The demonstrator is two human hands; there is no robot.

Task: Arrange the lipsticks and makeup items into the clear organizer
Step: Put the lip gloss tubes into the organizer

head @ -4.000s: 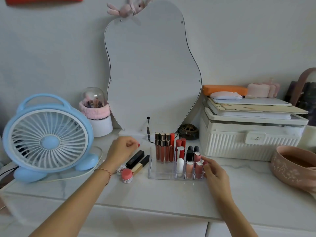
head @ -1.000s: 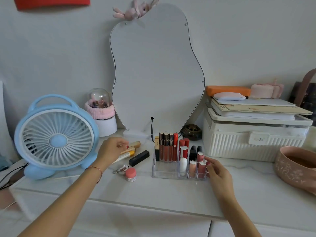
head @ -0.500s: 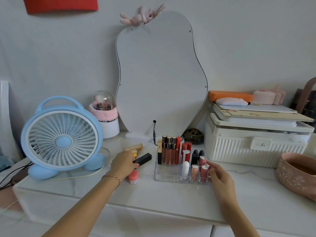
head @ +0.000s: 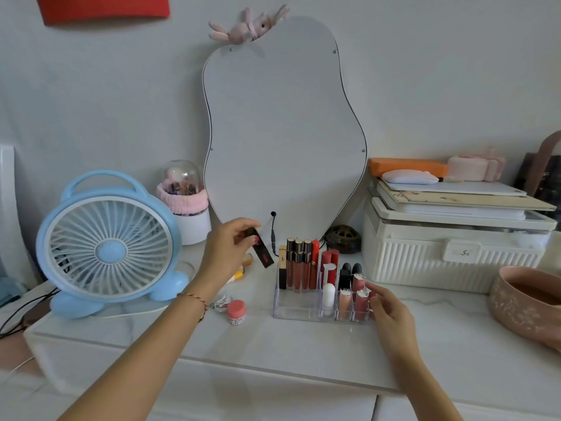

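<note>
The clear organizer (head: pixel 296 309) stands on the white tabletop in front of the mirror, with several lip glosses and lipsticks upright in its slots. My left hand (head: pixel 229 250) holds a black lipstick tube (head: pixel 263 253) tilted in the air just left of the organizer. My right hand (head: pixel 387 311) rests against the organizer's right side, fingers touching its wall. A small pink-capped jar (head: pixel 236 312) and a little clear item (head: pixel 222 301) lie on the table left of the organizer. Gold tubes (head: pixel 243 268) lie partly hidden behind my left hand.
A blue desk fan (head: pixel 106 247) stands at the left. The curvy mirror (head: pixel 283 132) leans against the wall, with a cable (head: pixel 273 232) at its foot. A white storage box (head: pixel 455 253) with stacked items and a pink bowl (head: pixel 528 299) are on the right.
My left hand has picked the black lipstick tube off the table and lifted it up beside the organizer. My right hand stays at the organizer's right side.
</note>
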